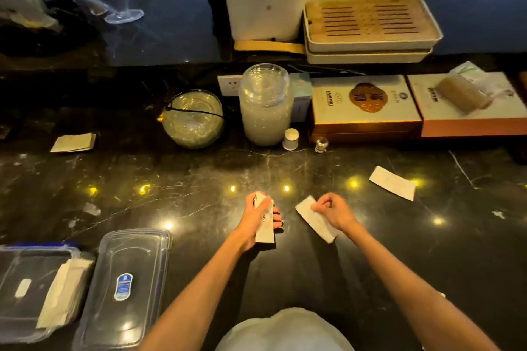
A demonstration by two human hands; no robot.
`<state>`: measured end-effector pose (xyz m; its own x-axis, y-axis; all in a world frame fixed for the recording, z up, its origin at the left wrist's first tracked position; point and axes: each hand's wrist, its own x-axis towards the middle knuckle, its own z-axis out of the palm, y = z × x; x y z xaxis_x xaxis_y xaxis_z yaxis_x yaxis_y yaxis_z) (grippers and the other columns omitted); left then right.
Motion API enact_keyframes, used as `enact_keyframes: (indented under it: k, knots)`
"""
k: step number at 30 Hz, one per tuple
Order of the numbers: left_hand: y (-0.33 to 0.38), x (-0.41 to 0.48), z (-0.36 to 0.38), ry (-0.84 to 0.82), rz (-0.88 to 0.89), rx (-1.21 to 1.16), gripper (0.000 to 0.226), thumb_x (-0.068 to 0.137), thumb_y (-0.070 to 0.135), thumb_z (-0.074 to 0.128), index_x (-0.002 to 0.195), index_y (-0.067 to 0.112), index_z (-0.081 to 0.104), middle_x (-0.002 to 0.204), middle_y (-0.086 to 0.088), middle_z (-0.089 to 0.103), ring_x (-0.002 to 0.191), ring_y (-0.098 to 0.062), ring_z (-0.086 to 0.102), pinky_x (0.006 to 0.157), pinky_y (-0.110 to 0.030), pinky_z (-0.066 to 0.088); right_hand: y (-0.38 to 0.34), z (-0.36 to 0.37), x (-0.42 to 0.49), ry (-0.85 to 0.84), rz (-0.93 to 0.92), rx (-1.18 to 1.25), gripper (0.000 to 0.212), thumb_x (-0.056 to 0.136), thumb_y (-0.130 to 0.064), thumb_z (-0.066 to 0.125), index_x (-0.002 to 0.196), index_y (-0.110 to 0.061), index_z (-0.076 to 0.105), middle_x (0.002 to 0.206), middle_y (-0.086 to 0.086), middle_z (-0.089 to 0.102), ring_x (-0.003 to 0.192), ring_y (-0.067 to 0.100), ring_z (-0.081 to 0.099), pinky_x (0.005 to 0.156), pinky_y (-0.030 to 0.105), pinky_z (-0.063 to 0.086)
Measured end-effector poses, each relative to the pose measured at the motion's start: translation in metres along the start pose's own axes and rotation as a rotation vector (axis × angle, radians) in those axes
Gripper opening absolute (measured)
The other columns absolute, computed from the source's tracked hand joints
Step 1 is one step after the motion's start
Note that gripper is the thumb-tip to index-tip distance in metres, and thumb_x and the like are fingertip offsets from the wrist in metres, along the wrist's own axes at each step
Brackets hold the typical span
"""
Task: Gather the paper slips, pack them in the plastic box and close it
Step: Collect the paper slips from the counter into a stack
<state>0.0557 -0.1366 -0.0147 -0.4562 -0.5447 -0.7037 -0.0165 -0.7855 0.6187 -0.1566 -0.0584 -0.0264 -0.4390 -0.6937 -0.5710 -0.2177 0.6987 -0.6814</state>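
My left hand [256, 222] grips a small stack of white paper slips [264, 229] held upright over the dark marble counter. My right hand [332, 212] pinches another slip [309, 218] that lies flat on the counter just right of the stack. One loose slip [393, 183] lies farther right, and another [73, 143] sits at the far left. The clear plastic box [20, 319] stands open at the lower left with several slips [64, 293] inside along its right side. Its clear lid [125, 288] lies beside it on the right.
Against the back stand a glass bowl [193, 120], a tall glass jar [265, 105], a small white bottle [291, 139] and two flat gift boxes [365, 111]. Stacked trays [370, 27] and a wine glass [122, 13] sit on the raised ledge behind.
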Motion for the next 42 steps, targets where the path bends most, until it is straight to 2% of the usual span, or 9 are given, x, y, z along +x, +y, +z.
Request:
enact_keyframes:
  k: [4, 8, 12, 19, 24, 28, 33, 39, 42]
  knots:
    - [-0.021, 0.008, 0.047, -0.006, 0.081, 0.148, 0.035, 0.094, 0.039, 0.059, 0.117, 0.027, 0.034, 0.092, -0.013, 0.062, 0.071, -0.025, 0.067, 0.068, -0.045, 0.06, 0.01, -0.016, -0.023, 0.086, 0.154, 0.551, 0.014, 0.091, -0.022, 0.068, 0.086, -0.008, 0.069, 0.092, 0.013, 0.071, 0.073, 0.018, 0.066, 0.061, 0.026, 0.055]
    - [-0.031, 0.021, 0.098, -0.047, 0.146, 0.324, 0.042, 0.094, 0.048, 0.053, 0.126, 0.034, 0.031, 0.117, -0.007, 0.059, 0.1, -0.02, 0.067, 0.076, -0.034, 0.06, 0.01, -0.02, -0.028, 0.071, 0.199, 0.723, 0.028, 0.092, -0.028, 0.065, 0.11, -0.006, 0.068, 0.103, 0.013, 0.074, 0.096, 0.028, 0.072, 0.084, 0.044, 0.059]
    - [-0.035, 0.032, 0.134, -0.021, 0.181, 0.389, 0.034, 0.098, 0.04, 0.051, 0.124, 0.039, 0.028, 0.108, 0.003, 0.056, 0.095, -0.015, 0.064, 0.061, -0.02, 0.058, 0.012, -0.028, -0.022, 0.12, 0.212, 0.801, 0.024, 0.091, -0.024, 0.067, 0.107, -0.006, 0.07, 0.1, 0.014, 0.074, 0.093, 0.03, 0.072, 0.07, 0.035, 0.059]
    - [-0.037, 0.051, 0.148, -0.044, 0.042, 0.233, 0.028, 0.102, 0.036, 0.043, 0.128, 0.029, 0.032, 0.106, -0.014, 0.067, 0.084, -0.026, 0.073, 0.067, -0.037, 0.062, 0.023, -0.09, 0.02, 0.289, 0.026, 0.285, 0.01, 0.091, -0.012, 0.063, 0.087, -0.014, 0.073, 0.083, 0.004, 0.07, 0.084, 0.021, 0.066, 0.066, 0.02, 0.047]
    - [-0.036, 0.063, 0.145, -0.025, -0.005, 0.154, 0.024, 0.104, 0.028, 0.04, 0.128, 0.022, 0.036, 0.098, -0.016, 0.067, 0.081, -0.028, 0.07, 0.077, -0.045, 0.059, 0.051, -0.161, 0.059, 0.408, -0.014, -0.482, 0.029, 0.092, -0.009, 0.058, 0.119, -0.006, 0.067, 0.121, 0.019, 0.061, 0.114, 0.037, 0.057, 0.092, 0.044, 0.048]
    - [-0.036, 0.064, 0.141, -0.028, -0.047, 0.168, 0.019, 0.104, 0.021, 0.039, 0.123, 0.022, 0.036, 0.095, -0.017, 0.06, 0.071, -0.027, 0.067, 0.064, -0.043, 0.063, 0.069, -0.168, 0.065, 0.323, 0.052, -0.639, 0.04, 0.09, -0.006, 0.062, 0.129, -0.005, 0.056, 0.131, 0.019, 0.05, 0.12, 0.038, 0.05, 0.098, 0.045, 0.045]
    - [-0.036, 0.052, 0.138, -0.088, 0.0, 0.234, 0.033, 0.103, 0.011, 0.041, 0.133, 0.026, 0.036, 0.096, -0.017, 0.053, 0.071, -0.025, 0.059, 0.062, -0.041, 0.057, 0.069, -0.143, 0.041, 0.344, 0.126, -0.505, 0.043, 0.083, -0.018, 0.075, 0.118, -0.004, 0.054, 0.121, 0.02, 0.06, 0.114, 0.038, 0.057, 0.089, 0.045, 0.049]
    - [-0.05, 0.018, 0.132, -0.018, 0.099, 0.293, 0.036, 0.098, 0.029, 0.056, 0.129, 0.021, 0.041, 0.11, -0.02, 0.058, 0.089, -0.032, 0.064, 0.077, -0.05, 0.057, 0.052, -0.077, -0.026, 0.253, 0.12, 0.176, 0.016, 0.086, -0.02, 0.072, 0.092, -0.013, 0.06, 0.102, 0.012, 0.07, 0.083, 0.019, 0.061, 0.06, 0.026, 0.045]
    - [-0.059, -0.002, 0.132, -0.001, 0.115, 0.29, 0.03, 0.095, 0.039, 0.057, 0.121, 0.03, 0.046, 0.118, -0.014, 0.063, 0.097, -0.026, 0.069, 0.069, -0.038, 0.061, 0.047, -0.046, -0.061, 0.158, 0.139, 0.325, 0.012, 0.085, -0.019, 0.073, 0.088, -0.014, 0.062, 0.103, 0.013, 0.071, 0.09, 0.024, 0.067, 0.071, 0.032, 0.053]
